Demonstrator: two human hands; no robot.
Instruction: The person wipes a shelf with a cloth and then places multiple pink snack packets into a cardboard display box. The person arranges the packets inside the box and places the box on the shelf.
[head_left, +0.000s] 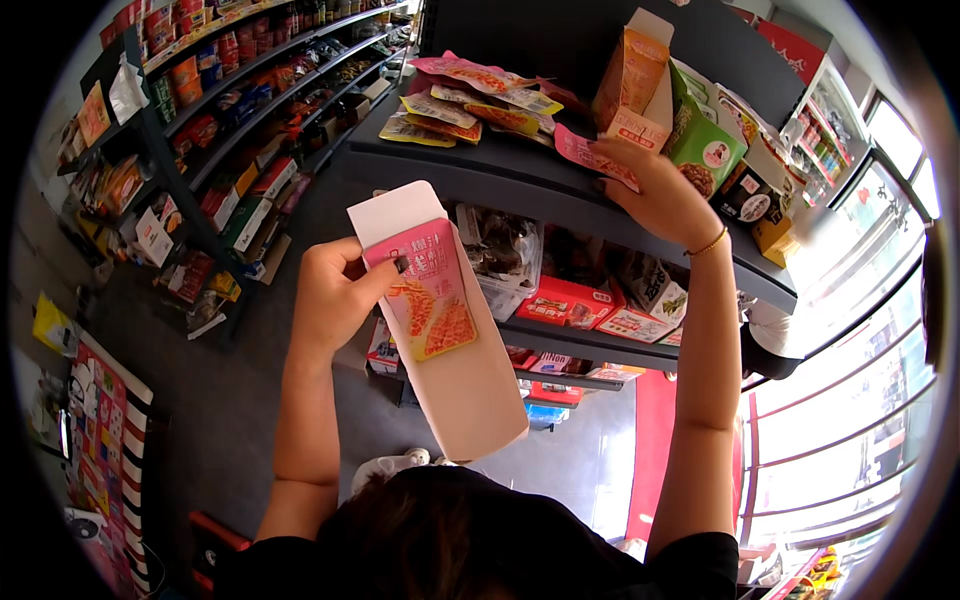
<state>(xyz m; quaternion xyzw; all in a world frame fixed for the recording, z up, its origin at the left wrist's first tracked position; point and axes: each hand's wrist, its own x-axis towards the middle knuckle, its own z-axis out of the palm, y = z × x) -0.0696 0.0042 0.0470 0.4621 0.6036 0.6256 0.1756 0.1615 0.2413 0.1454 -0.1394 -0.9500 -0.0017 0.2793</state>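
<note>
My left hand (334, 292) grips a long, pale cardboard display box (469, 409) by its side, tilted in front of me with its flap up. Inside the box lies a flat pink-and-yellow snack packet (439, 319), and my left thumb presses on its upper part. At the edge of the dark top shelf (480, 169), my right hand (664, 191) holds another pink snack packet (577, 150) between thumb and fingers. To its left a loose pile of pink and yellow snack packets (480, 105) rests on the same shelf.
Behind my right hand stand an orange box (637, 75), a green box (701, 142) and a black box (750, 187). Lower shelves hold a clear plastic tub (499, 255) and red cartons (566, 304). Stocked shelving (262, 97) lines the left, across the aisle floor (262, 360). Windows (840, 435) are at right.
</note>
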